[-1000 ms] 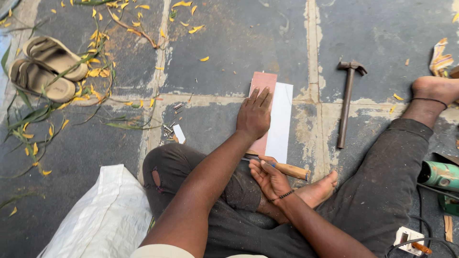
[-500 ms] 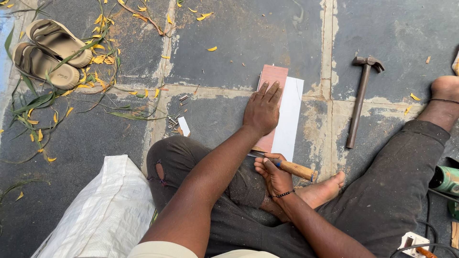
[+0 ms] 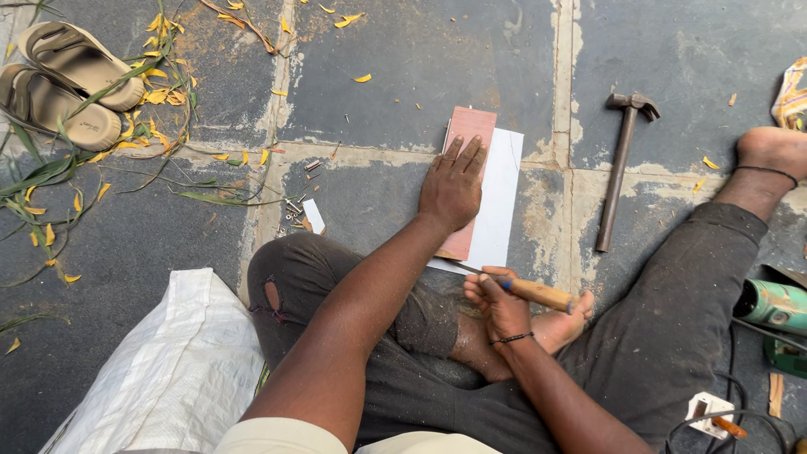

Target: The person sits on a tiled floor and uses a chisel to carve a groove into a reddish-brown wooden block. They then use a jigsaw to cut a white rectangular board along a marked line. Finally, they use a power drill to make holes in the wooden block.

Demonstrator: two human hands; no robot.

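Stone floor [image 3: 403, 50]: left hand [image 3: 451, 189] flat, fingers spread, pressing pinkish board [image 3: 471, 126] — right hand [image 3: 496, 298] clenched around 1 wooden-handled chisel [image 3: 538, 292].

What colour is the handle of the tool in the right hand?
Light wooden tan, on the chisel handle gripped by the right hand; head view.

A white woven sack [image 3: 168, 370] lies lower left.
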